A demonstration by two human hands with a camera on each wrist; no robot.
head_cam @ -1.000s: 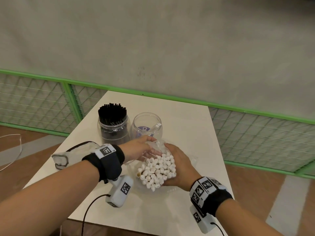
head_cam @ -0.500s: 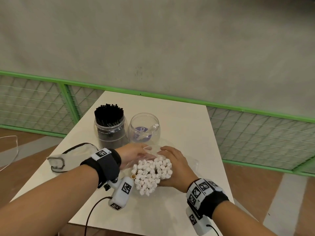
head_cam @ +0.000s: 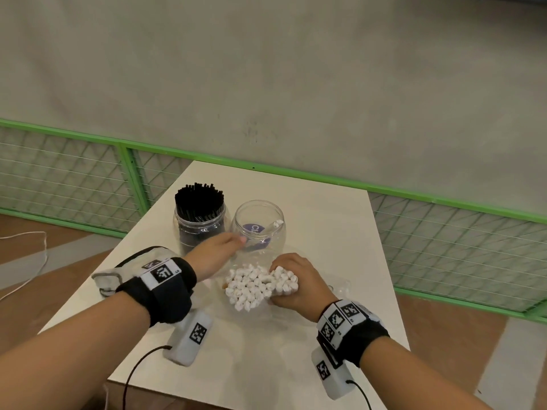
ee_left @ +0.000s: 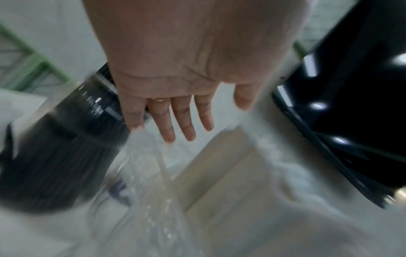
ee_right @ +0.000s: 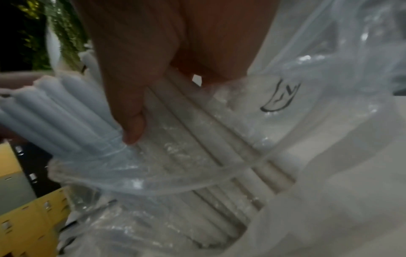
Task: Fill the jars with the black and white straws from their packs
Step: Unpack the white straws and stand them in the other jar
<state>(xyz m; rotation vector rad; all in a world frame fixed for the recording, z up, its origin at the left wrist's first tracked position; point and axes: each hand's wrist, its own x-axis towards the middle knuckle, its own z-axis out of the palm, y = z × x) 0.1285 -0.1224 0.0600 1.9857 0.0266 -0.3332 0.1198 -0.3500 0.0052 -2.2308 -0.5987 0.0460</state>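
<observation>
Since a second ago both my hands have come lower toward the table (head_cam: 325, 220), and my left hand (head_cam: 214, 255) has let go of the straw bundle and slid forward toward the jars. Its fingers (ee_left: 182, 120) now lie straight and spread, holding nothing, their tips at the near wall of the clear jar (head_cam: 257, 229); whether they touch the glass or the loose plastic there I cannot tell, since the left wrist view is blurred. My right hand (head_cam: 299, 282) is curled round the white straws (head_cam: 254, 284), thumb (ee_right: 129, 111) pressed on one side of the bundle, gripping them partly through the clear plastic pack (ee_right: 307, 87) that still wraps their lower length. That bundle stands between my hands near the middle of the table, ends up, just in front of the clear jar, which has one white straw leaning inside it. Beside it to the left, toward the far left corner, the other jar (head_cam: 201, 223) is packed with black straws (head_cam: 198, 199)
</observation>
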